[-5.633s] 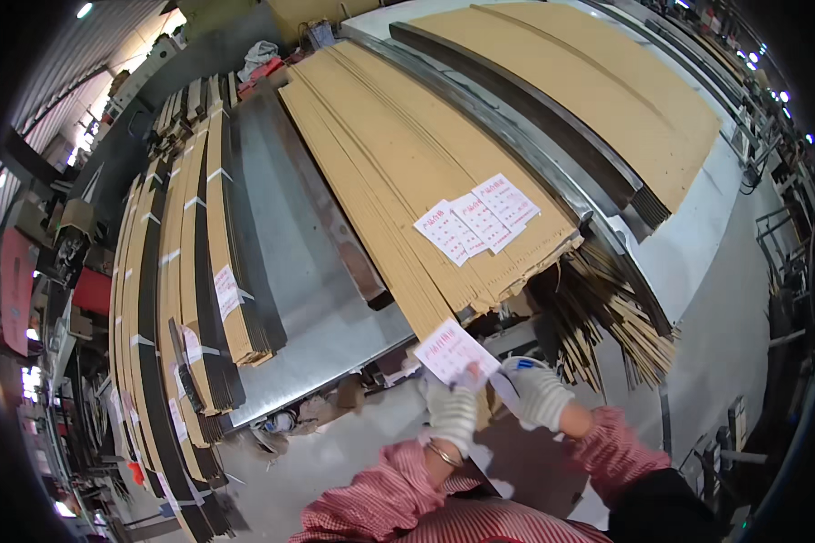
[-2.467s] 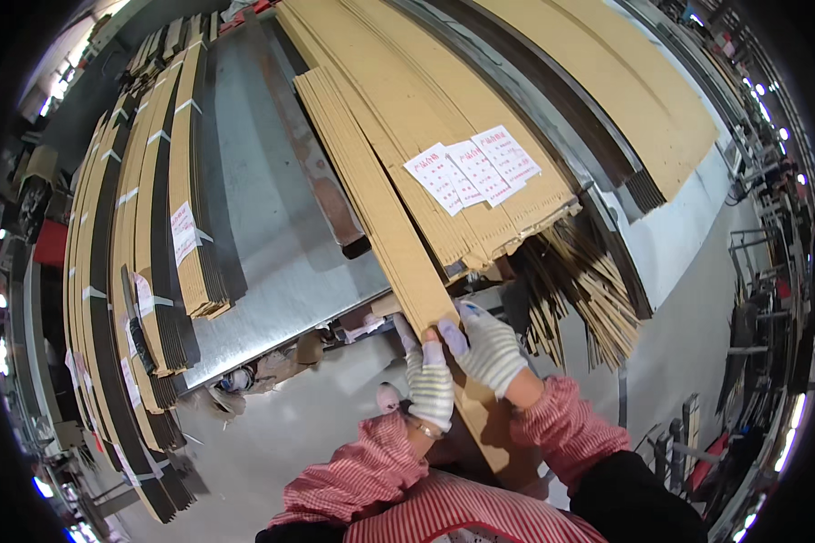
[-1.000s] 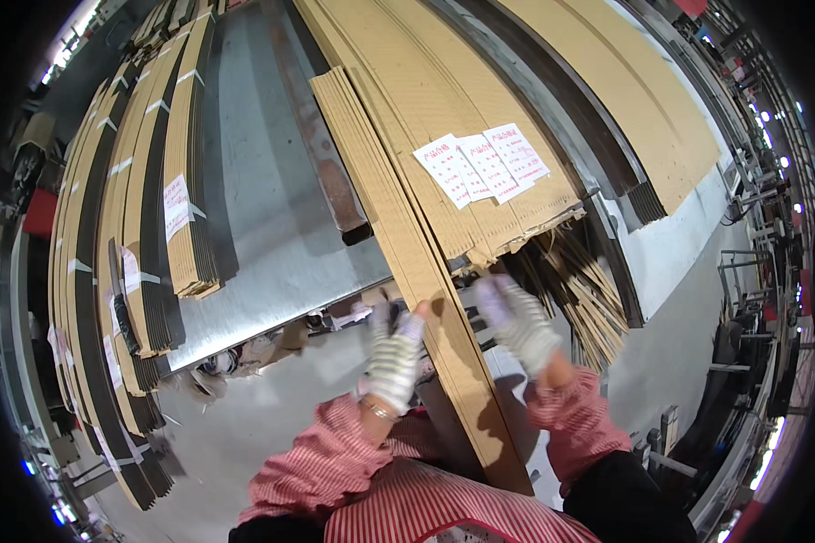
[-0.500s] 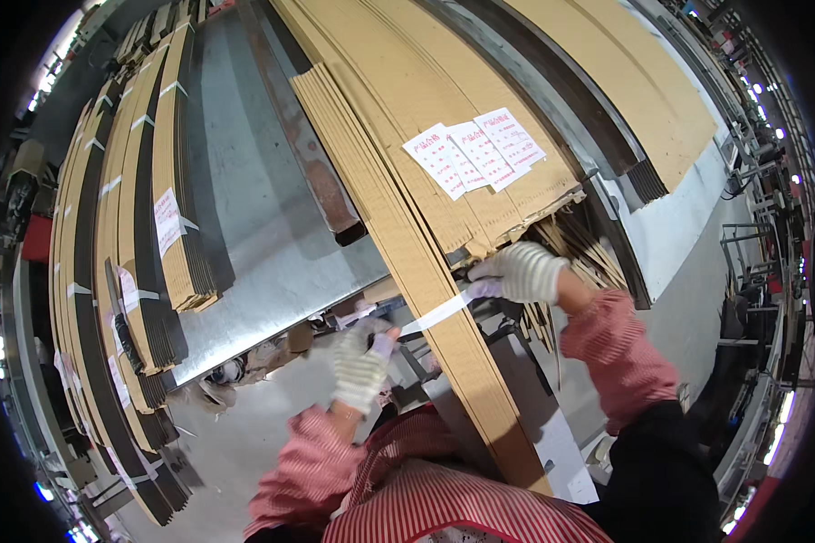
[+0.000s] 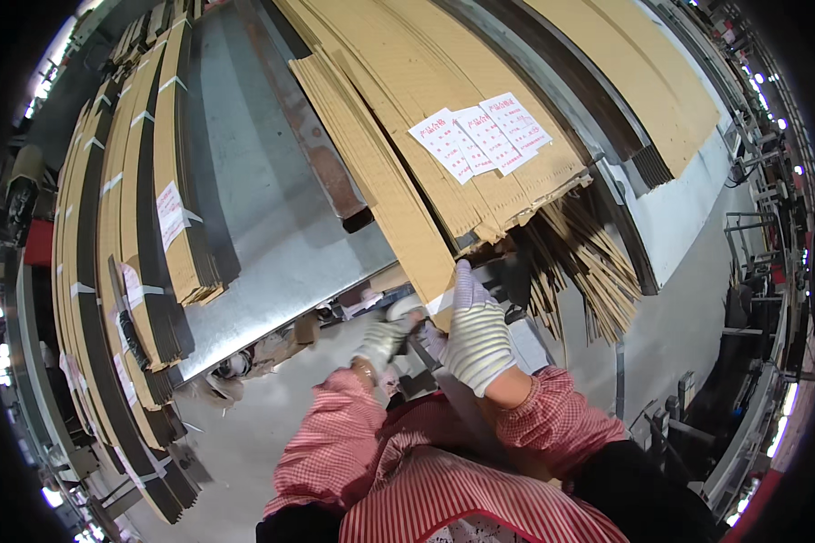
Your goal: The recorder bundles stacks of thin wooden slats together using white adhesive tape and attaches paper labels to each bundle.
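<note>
A long bundle of brown cardboard strips (image 5: 385, 204) hangs over the near edge of the metal table, with a band of white tape (image 5: 441, 301) across its near part. My right hand (image 5: 482, 342), in a striped knit glove with purplish fingertips, is closed against the bundle's right side at the tape. It hides the bundle's near end. My left hand (image 5: 385, 337), gloved too, is smeared by motion just left of the tape. Whether it touches the bundle or holds anything I cannot tell.
A wide cardboard stack (image 5: 516, 204) with several printed white slips (image 5: 480, 140) lies to the right. Dark metal bars (image 5: 312, 158) run along the table (image 5: 254, 190). Taped strip bundles (image 5: 177, 172) lie at left, a black-handled knife (image 5: 129, 330) among them. Thin offcuts (image 5: 589, 271) hang below the stack.
My right hand has come left and down from the wide stack's corner onto the bundle's taped part. My left hand has shifted a little right and up, closer to the tape.
</note>
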`<state>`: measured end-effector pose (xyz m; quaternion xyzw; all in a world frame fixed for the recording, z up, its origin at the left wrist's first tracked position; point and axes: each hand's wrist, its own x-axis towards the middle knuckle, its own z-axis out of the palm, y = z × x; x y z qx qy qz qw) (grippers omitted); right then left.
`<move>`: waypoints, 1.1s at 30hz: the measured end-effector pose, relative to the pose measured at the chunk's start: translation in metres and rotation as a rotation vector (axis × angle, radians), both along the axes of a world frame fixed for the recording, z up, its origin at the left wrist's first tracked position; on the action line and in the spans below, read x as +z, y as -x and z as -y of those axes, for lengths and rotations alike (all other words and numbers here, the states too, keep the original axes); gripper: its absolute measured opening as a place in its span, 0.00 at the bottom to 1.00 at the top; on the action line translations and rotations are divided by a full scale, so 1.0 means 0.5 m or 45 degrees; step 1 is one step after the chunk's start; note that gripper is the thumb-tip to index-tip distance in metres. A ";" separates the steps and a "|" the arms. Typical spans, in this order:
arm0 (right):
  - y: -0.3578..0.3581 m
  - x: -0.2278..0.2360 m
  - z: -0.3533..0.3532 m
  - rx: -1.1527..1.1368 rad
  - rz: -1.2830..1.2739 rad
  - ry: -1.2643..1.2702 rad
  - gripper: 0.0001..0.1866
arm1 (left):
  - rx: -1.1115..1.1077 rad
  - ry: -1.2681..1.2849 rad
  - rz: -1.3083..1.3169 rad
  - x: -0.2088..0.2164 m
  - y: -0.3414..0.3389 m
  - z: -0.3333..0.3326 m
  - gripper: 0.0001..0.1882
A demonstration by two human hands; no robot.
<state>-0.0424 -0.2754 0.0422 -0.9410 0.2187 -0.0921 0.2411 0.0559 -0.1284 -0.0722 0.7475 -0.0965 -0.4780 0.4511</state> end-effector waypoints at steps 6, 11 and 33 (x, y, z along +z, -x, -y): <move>0.012 -0.007 0.013 0.004 -0.055 0.038 0.45 | 0.225 0.608 -0.091 0.195 -0.021 0.069 0.14; 0.040 0.148 0.127 0.189 0.406 -0.511 0.46 | -0.386 0.348 0.995 0.219 0.020 0.193 0.20; 0.033 0.100 0.187 0.549 -1.157 -0.204 0.31 | -0.303 0.419 0.703 0.190 0.248 0.042 0.37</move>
